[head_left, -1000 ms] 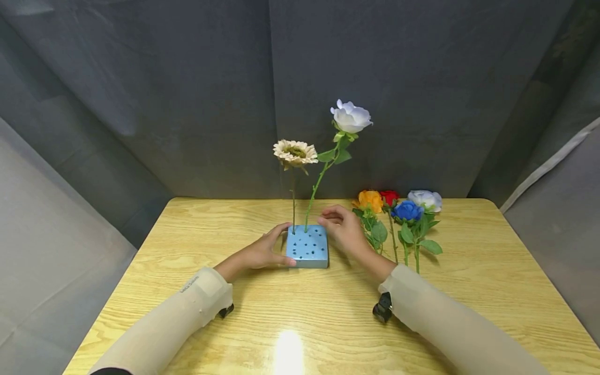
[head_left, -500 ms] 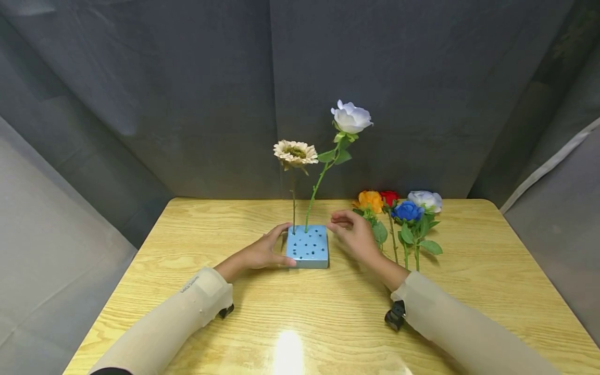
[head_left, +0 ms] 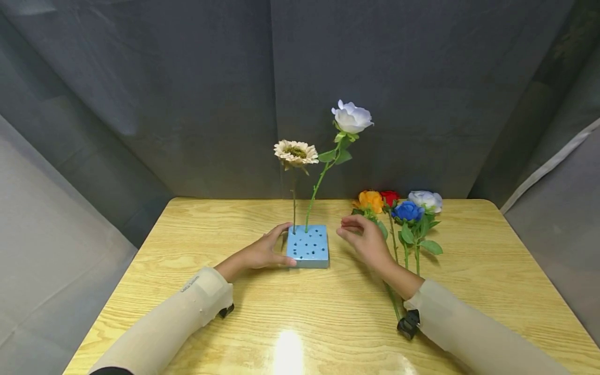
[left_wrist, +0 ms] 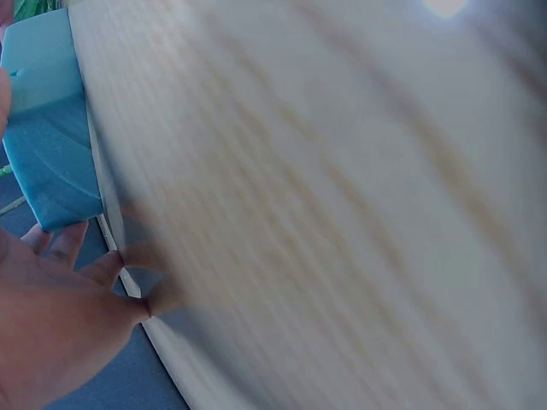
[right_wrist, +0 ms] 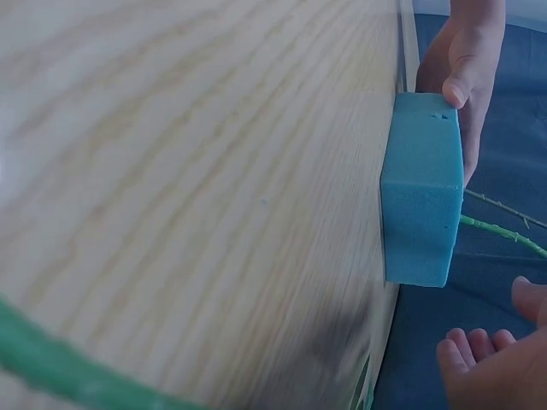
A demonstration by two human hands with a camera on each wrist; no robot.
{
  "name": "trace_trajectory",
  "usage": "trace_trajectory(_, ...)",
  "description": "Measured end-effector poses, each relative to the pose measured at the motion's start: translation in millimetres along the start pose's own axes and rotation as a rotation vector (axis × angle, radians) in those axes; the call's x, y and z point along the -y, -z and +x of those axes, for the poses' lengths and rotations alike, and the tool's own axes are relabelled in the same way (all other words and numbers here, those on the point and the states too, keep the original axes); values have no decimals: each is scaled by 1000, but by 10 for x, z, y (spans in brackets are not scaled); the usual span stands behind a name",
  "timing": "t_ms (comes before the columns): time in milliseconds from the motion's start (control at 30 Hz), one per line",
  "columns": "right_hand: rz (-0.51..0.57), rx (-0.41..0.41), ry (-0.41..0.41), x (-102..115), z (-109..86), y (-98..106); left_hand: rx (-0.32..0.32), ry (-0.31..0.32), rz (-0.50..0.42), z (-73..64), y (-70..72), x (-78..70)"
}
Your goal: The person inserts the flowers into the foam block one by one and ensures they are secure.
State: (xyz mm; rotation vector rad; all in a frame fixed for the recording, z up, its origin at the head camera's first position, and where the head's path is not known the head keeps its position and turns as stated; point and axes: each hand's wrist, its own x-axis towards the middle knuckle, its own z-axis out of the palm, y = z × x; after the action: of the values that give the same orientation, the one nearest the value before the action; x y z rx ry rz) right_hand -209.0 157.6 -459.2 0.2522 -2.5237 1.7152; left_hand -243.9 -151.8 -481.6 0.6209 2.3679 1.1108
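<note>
A blue foam block (head_left: 304, 251) with several small holes in its top sits on the table. My left hand (head_left: 262, 252) grips its left side, thumb at the front corner and fingers at the back. Two artificial flowers stand in the block: a cream daisy-like flower (head_left: 295, 152) on a thin upright stem and a white rose (head_left: 352, 117) leaning right on a green stem. My right hand (head_left: 367, 242) is in the air right of the block, fingers loosely bent and holding nothing. In the right wrist view, the foam block (right_wrist: 420, 188) appears between both hands.
Right of my right hand lie several artificial flowers: an orange one (head_left: 369, 201), a red one (head_left: 389, 197), a blue rose (head_left: 408, 211) and a pale white one (head_left: 425, 200). My right forearm crosses over some of their stems. A dark curtain (head_left: 211, 104) hangs behind the wooden table (head_left: 253, 323).
My right hand has moved rightward away from the block, toward the lying flowers. The left hand, the block and both standing flowers have stayed in place.
</note>
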Motion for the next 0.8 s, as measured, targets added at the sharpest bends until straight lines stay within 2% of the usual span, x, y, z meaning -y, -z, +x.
trace_trajectory(533, -42, -9, -32, -93, -217, 204, 2, 12, -17, -10, 0, -15)
trace_trajectory(633, -31, -2, -35, -34, -278, 251, 2, 16, -24, -16, 1, -15)
trace_trajectory(800, -4, 5, -29, -69, -333, 316, -1, 15, -36, -20, 0, -10)
